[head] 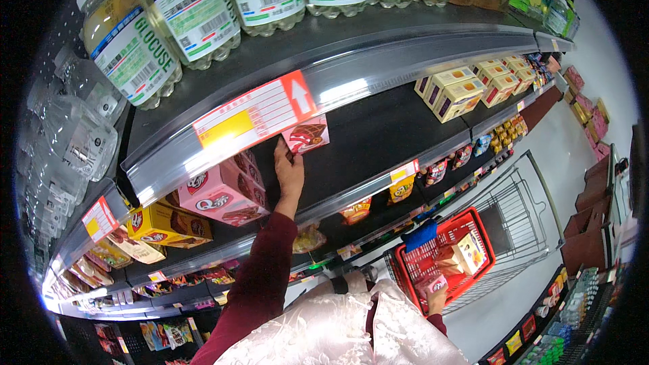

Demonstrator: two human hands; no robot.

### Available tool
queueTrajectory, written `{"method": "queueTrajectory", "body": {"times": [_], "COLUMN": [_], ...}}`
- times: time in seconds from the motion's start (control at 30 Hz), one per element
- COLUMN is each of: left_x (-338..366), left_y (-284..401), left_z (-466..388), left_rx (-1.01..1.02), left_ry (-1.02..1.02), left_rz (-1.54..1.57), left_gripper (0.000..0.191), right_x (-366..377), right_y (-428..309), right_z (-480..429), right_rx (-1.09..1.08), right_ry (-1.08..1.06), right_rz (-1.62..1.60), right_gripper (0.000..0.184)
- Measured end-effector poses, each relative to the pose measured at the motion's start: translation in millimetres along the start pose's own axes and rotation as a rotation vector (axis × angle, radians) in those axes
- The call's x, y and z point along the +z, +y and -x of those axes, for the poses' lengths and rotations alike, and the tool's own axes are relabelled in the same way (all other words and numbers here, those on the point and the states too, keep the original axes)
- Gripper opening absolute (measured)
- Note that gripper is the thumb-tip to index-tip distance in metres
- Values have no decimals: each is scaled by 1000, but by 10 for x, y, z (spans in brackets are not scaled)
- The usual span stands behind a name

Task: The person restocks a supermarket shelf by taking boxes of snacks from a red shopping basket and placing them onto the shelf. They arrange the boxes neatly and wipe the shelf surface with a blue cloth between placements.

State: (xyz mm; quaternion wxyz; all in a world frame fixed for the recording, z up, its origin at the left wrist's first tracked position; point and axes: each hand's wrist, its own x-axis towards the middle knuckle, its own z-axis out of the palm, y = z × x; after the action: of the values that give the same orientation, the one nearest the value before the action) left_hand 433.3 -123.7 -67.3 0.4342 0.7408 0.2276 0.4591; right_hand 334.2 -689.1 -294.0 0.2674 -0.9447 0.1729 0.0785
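Note:
My left hand [290, 167] reaches into the middle shelf and grips the left end of a small pink snack box [307, 136] with a chocolate cake picture. The price strip above hides part of this box. To the left of that hand stand stacked pink Q-branded boxes [223, 195]. Low at the right, my right hand [436, 298] holds another pink box [430, 284] at the near end of a red plastic basket [485, 243]. Inside the basket lie a cream-coloured box [471, 252] and a brown box [448, 259].
The basket rests on a wire shopping cart [525, 213], with blue cloth [421, 235] over its rim. A metal shelf lip [350, 78] with a price label [256, 114] overhangs my left hand. Large drink bottles [195, 15] line the upper shelf. Cream boxes [451, 92] stand farther right.

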Motion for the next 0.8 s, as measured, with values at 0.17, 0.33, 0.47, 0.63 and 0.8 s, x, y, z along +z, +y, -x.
{"method": "queueTrajectory", "body": {"times": [0.17,0.33,0.47,0.63,0.8], "left_x": [-26,-34,-98,-160,-221], "left_y": [-36,-30,76,118,96], "left_z": [-3,34,114,198,289], "left_rx": [44,-3,-84,-53,-119], "left_ry": [-29,-60,-96,-90,-97], "left_rz": [-80,-44,-101,-176,-93], "left_gripper": [60,61,67,65,66], "right_x": [166,298,473,478,-104], "right_y": [190,128,216,306,171], "right_z": [56,-105,-191,-245,-187], "right_rx": [102,209,124,227,229], "right_ry": [-33,17,115,125,56], "right_rz": [-44,127,36,81,74], "right_gripper": [93,103,76,76,67]}}
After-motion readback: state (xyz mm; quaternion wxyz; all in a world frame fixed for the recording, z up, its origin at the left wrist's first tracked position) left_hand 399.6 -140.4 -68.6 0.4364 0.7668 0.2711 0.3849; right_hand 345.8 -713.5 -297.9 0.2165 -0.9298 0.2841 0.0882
